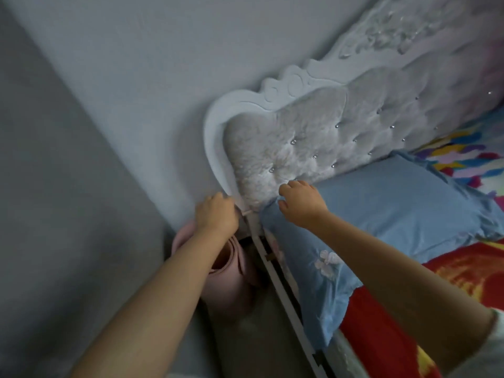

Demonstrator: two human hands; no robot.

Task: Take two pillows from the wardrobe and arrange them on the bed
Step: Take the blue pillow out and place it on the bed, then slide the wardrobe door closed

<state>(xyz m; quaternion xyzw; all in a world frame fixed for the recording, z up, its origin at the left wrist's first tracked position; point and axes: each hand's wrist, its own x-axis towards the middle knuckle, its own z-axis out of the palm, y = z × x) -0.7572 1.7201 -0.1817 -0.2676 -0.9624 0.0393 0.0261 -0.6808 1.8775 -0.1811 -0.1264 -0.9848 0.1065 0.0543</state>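
A light blue pillow (381, 211) with a frilled edge and a small flower patch lies at the head of the bed, its long side against the tufted grey headboard (313, 132). My right hand (300, 203) rests on the pillow's near top corner, fingers curled over its edge by the headboard. My left hand (216, 214) is at the headboard's lower left edge, outside the bed frame, fingers curled. What it holds is hidden. No second pillow or wardrobe is in view.
A red and yellow bedcover (381, 323) lies below the pillow, with multicoloured fabric (461, 159) beyond it. A rolled pink mat (229, 279) stands in the narrow gap between the grey wall (109, 105) and the white bed rail (286, 298).
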